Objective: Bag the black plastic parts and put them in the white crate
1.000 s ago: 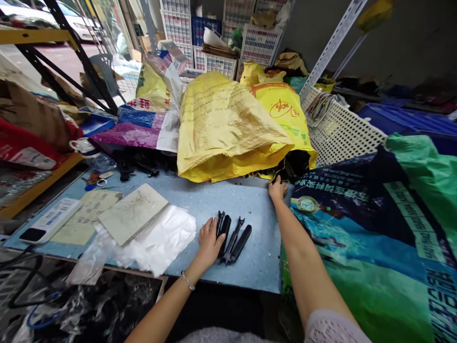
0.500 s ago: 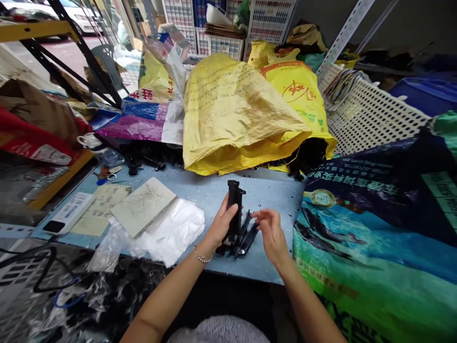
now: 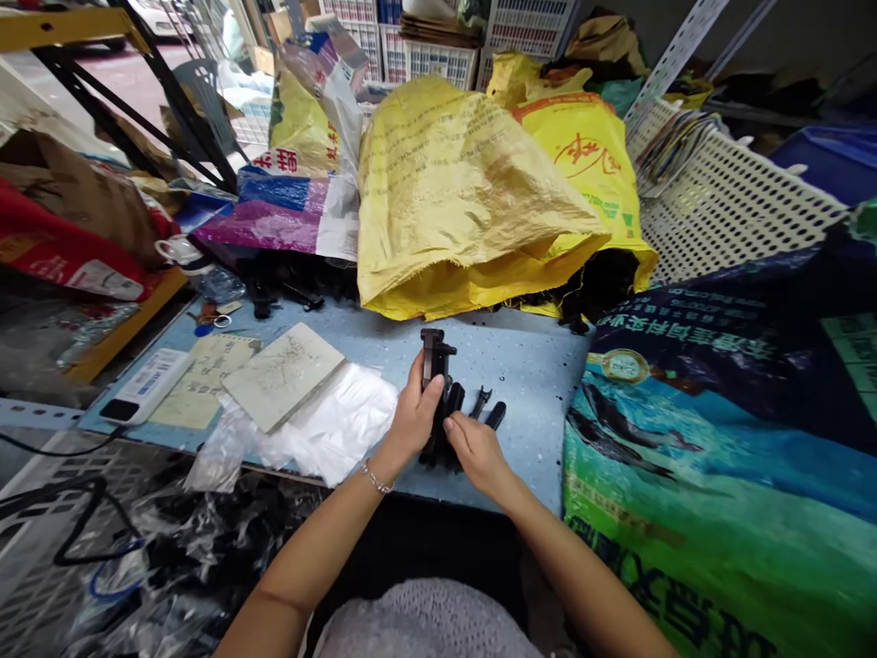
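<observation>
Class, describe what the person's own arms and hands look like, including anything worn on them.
The left hand and right hand are ungloved, and both forearms are bare, with no sleeves showing. A thin, silvery beaded bracelet circles the left wrist; the right wrist shows none. A pale knit top shows below.

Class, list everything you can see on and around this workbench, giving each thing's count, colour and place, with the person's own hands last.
black plastic part: one, black, upright in the left hand
black plastic pieces: at least two, black, on the table by the hands
work table: one, speckled pale blue, beneath the hands
woven sack: one, yellow, at the table's far edge
printed bag: one, yellow, behind the woven sack
plastic bags: count unclear, clear, on the table, left of the hands
board: one, pale grey, beside and over the plastic bags
printed sack: one, green and blue, right of the table
perforated crate: one, white, far right
left hand: one, gripping the black plastic part
right hand: one, beside the black plastic part
</observation>
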Motion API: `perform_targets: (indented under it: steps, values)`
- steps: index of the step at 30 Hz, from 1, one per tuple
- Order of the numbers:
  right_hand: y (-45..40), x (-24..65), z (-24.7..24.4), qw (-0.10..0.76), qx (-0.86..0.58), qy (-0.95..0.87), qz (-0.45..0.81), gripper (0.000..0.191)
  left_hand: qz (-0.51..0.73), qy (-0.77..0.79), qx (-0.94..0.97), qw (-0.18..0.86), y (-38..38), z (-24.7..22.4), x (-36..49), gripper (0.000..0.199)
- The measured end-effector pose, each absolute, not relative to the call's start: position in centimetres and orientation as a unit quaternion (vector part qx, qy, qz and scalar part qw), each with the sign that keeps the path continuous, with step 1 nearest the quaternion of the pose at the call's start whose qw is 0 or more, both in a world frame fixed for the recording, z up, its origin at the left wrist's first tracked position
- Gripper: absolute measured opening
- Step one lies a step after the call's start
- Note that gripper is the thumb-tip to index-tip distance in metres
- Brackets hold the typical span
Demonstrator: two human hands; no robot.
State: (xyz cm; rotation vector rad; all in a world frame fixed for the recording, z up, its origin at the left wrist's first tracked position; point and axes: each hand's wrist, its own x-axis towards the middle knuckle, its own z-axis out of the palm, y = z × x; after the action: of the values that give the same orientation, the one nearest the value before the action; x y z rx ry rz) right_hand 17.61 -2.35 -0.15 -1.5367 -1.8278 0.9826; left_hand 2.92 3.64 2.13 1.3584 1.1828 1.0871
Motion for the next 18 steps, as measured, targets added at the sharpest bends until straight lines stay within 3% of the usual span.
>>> perform_targets:
  steps: [3,8,12,16,18]
  values:
    - [1.0,19.7,-1.4,0.246,-0.634,-0.614,0.400,0.049,0.334,0.590,0.632,0.377,4.4,0.6,1.6,0.055]
    - [12.8,29.5,0.5,0.321,-0.782,-0.486,0.222,0.034,0.153,0.662,0.664,0.314,2.8,-3.2,0.3,0.051]
    - [17.8,35.2,2.5,0.379,-0.844,-0.349,0.147,0.050,0.178,0.669,0.658,0.295,0.3,-4.8,0.7,0.057]
    - [16.6,35.3,1.9,0.439,-0.823,-0.302,0.199,0.040,0.292,0.621,0.693,0.221,0.8,-4.0,0.6,0.049]
    - [13.8,33.5,0.8,0.466,-0.795,-0.302,0.244,0.035,0.348,0.574,0.693,0.264,2.1,-3.1,1.3,0.044]
